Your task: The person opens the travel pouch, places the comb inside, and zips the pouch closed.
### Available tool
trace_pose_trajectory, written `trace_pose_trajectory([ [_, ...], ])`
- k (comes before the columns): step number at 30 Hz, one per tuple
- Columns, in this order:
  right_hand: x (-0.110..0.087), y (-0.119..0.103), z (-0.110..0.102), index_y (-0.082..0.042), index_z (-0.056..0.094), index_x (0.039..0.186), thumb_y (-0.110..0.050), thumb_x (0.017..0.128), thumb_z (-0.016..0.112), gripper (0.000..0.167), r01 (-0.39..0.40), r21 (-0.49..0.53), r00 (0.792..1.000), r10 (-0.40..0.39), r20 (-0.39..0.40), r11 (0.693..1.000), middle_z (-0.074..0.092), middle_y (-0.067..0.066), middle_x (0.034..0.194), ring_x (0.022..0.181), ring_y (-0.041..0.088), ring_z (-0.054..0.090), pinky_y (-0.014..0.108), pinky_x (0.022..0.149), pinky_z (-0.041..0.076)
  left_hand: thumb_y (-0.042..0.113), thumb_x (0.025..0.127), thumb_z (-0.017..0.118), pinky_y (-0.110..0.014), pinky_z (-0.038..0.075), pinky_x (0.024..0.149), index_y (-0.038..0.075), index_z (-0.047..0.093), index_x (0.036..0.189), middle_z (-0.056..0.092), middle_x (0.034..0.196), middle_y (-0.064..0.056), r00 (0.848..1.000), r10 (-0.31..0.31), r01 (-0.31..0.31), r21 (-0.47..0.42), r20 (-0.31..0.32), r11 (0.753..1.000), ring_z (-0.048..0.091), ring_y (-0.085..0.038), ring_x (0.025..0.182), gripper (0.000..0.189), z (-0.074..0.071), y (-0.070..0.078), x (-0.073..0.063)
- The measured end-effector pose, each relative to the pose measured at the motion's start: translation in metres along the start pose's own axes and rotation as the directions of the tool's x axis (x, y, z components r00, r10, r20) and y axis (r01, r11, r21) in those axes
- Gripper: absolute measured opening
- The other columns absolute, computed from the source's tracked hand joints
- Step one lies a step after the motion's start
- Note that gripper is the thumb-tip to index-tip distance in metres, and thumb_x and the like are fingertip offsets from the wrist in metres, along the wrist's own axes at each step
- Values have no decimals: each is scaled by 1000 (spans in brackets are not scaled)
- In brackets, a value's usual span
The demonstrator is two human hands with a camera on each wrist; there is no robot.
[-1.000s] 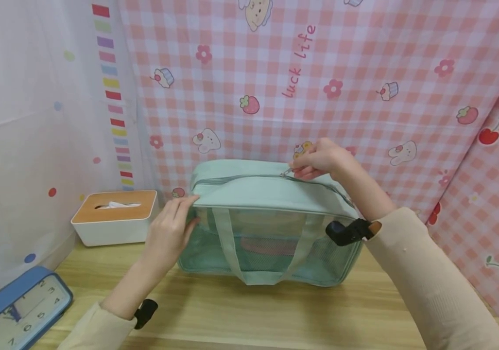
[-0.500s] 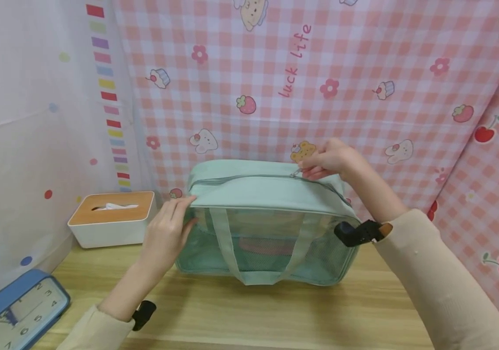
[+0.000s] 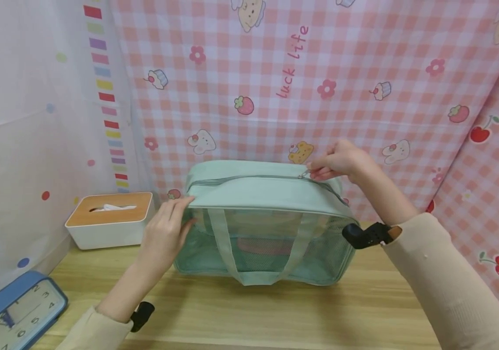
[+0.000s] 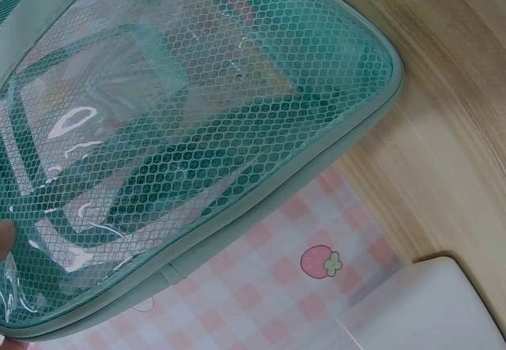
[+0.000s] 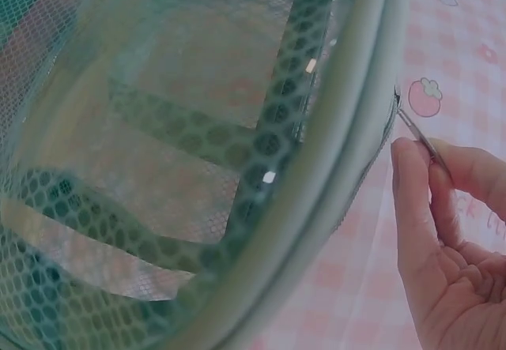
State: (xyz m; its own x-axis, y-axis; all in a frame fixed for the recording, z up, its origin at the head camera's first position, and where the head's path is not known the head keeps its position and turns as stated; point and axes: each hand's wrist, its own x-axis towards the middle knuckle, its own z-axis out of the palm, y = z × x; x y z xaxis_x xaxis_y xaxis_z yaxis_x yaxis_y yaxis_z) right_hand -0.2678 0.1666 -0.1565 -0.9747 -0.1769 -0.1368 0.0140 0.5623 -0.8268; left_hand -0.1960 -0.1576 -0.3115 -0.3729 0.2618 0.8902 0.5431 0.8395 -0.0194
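In the head view, a mint-green bag with clear mesh sides and a looped strap handle stands upright on the wooden table. My right hand pinches the metal zipper pull on its top, right of the middle. The right wrist view shows that pull between thumb and finger. At the bag's top left corner my left hand grips the edge, fingertips on top and thumb against the front. Only a bit of the left thumb shows in the left wrist view. Something pinkish shows through the mesh.
A white tissue box with a wooden lid stands left of the bag. Nearer, a blue-framed clock lies at the table's left. A pink checked cloth hangs close behind the bag.
My right hand has drawn the zipper pull a short way to the right along the bag's top. The left hand has kept its grip at the corner.
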Motion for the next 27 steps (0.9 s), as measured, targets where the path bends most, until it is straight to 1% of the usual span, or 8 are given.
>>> trace_pose_trajectory([
  [6, -1, 2, -2, 0, 53, 74, -10, 86, 62, 18, 0, -3, 1000, 0, -2, 1000, 68, -2, 62, 58, 6, 66, 26, 68, 58, -1, 65, 79, -37, 55, 70, -4, 55, 113, 60, 97, -17, 1000, -5, 5, 4, 6, 1000, 59, -28, 84, 54, 0, 0, -1],
  [9, -2, 3, -4, 2, 54, 77, -12, 86, 62, 18, -3, -29, 1000, 3, -9, 1000, 68, -2, 63, 59, 6, 66, 26, 68, 57, -2, 65, 78, -38, 54, 70, -4, 55, 113, 60, 97, -17, 1000, -9, 10, -5, 11, 1000, 59, -29, 83, 54, 0, 0, -1],
  [14, -3, 6, -8, 6, 59, 91, -17, 87, 62, 23, -7, -78, 1000, 6, -14, 997, 68, -3, 65, 60, 6, 66, 26, 69, 57, -2, 64, 78, -38, 54, 69, -4, 55, 113, 60, 96, -18, 1000, -3, 3, -8, -1, 1000, 59, -29, 83, 54, 0, 0, 0],
  [16, -3, 8, -9, 6, 58, 93, -17, 87, 61, 24, -10, -80, 1000, 9, -14, 997, 68, -3, 65, 60, 6, 66, 26, 70, 57, -2, 64, 79, -37, 55, 69, -4, 55, 112, 60, 96, -17, 1000, 1, -1, -4, -5, 1000, 59, -28, 82, 54, 1, 1, 0],
  [20, -3, 11, -12, 4, 53, 89, -16, 87, 61, 21, -14, -70, 1000, 13, -10, 997, 67, -3, 65, 61, 6, 65, 26, 70, 57, -2, 64, 79, -36, 55, 69, -4, 55, 112, 60, 96, -17, 1000, 2, -2, -6, -7, 1000, 59, -28, 82, 54, 0, 1, 0],
  [23, -4, 14, -14, 6, 52, 92, -15, 87, 61, 23, -4, -65, 1000, 3, -10, 998, 67, -3, 66, 61, 6, 65, 26, 71, 57, -2, 64, 79, -37, 55, 70, -5, 56, 112, 60, 96, -18, 1000, 1, -1, -9, -8, 1000, 59, -29, 83, 54, 0, 1, 0],
  [24, -4, 15, -15, 8, 51, 99, -14, 87, 61, 27, 1, -63, 1000, -2, -11, 998, 67, -3, 66, 62, 6, 65, 26, 71, 57, -2, 64, 79, -37, 55, 70, -4, 56, 112, 60, 97, -17, 1000, 1, -1, -8, -8, 1000, 59, -28, 83, 54, 0, 1, 0],
  [27, -6, 19, -18, 8, 49, 100, -15, 87, 61, 29, 3, -66, 1000, -5, -19, 998, 67, -3, 66, 63, 7, 66, 26, 70, 57, -2, 64, 79, -37, 55, 70, -4, 56, 112, 61, 97, -18, 1000, 1, -2, -11, -12, 1000, 59, -29, 84, 54, 0, 0, 0],
])
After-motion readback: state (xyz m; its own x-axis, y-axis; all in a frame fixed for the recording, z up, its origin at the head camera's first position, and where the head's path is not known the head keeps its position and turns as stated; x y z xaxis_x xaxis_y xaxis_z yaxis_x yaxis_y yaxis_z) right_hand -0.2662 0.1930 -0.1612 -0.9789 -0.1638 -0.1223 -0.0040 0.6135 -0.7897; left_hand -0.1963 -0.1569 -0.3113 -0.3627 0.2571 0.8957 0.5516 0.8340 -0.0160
